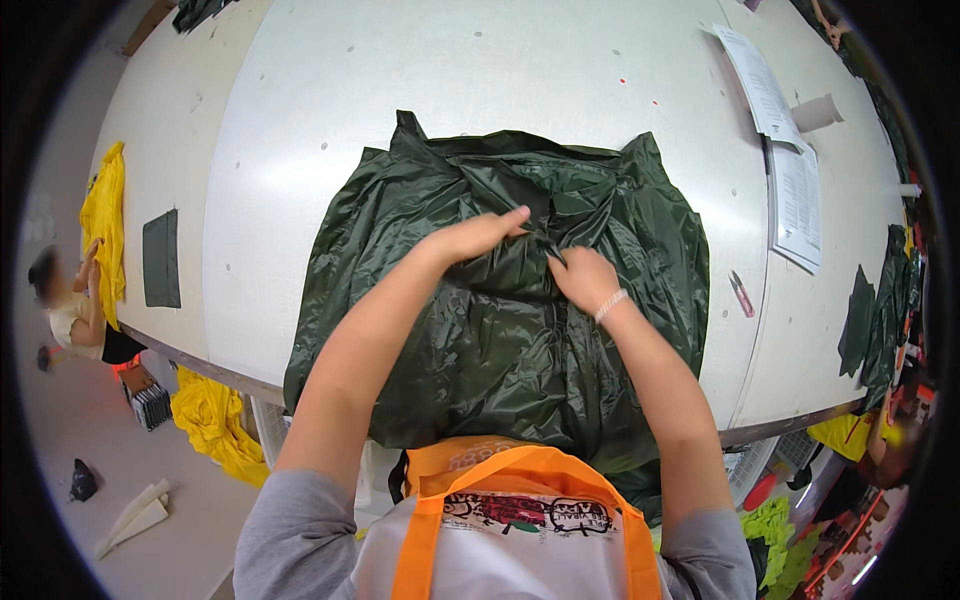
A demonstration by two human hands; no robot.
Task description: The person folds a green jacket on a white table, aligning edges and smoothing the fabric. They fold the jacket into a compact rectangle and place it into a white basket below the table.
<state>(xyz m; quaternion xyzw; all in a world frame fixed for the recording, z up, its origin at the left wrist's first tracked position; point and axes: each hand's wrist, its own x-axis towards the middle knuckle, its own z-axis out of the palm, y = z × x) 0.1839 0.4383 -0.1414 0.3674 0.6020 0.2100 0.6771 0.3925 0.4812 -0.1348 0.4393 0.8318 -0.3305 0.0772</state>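
A large garment [480, 340] of shiny dark green, waterproof-looking fabric lies spread and wrinkled on the white table in front of me. Its near end hangs over the table edge against my body. My left hand [482, 236] grips a fold near the middle, with some of its fingers hidden in the cloth. Just to its right and a little nearer, my right hand [588, 278] pinches the same gathered fabric between thumb and fingers. A short bunched strip of cloth runs between the two hands.
Thread snips [741, 294] lie right of the garment. Beyond them are printed sheets [795, 205] and a white cup-like cylinder [817, 113]. A dark green folded piece [161, 258] lies at left, near a person handling yellow cloth [103, 230]. More dark fabric [857, 325] is at far right.
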